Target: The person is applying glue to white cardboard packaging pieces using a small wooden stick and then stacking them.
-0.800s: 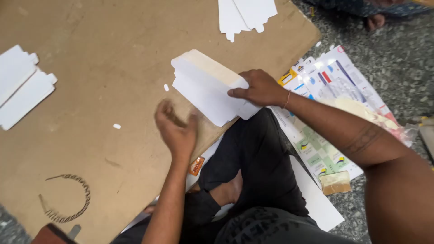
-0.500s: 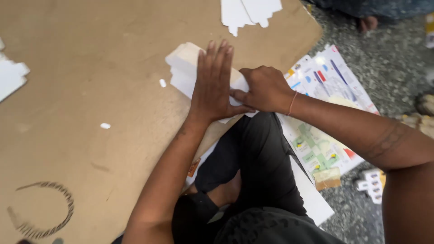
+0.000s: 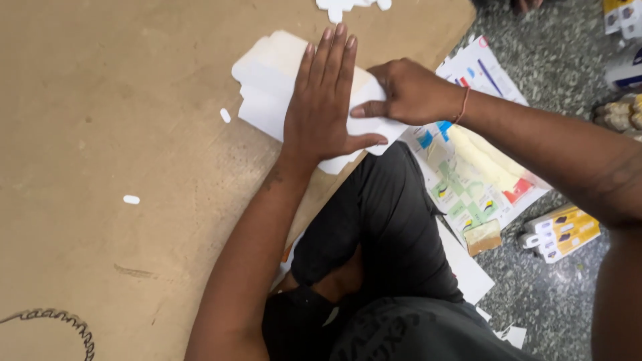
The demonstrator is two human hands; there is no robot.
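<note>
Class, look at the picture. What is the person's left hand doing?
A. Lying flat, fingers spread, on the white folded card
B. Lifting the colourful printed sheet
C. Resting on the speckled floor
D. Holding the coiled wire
A: the left hand lies palm down on the white card on the brown board, while the right hand pinches the card's edge.

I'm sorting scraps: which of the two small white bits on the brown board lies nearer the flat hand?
The upper white bit, just left of the white card under the left hand; the other lies farther left.
</note>
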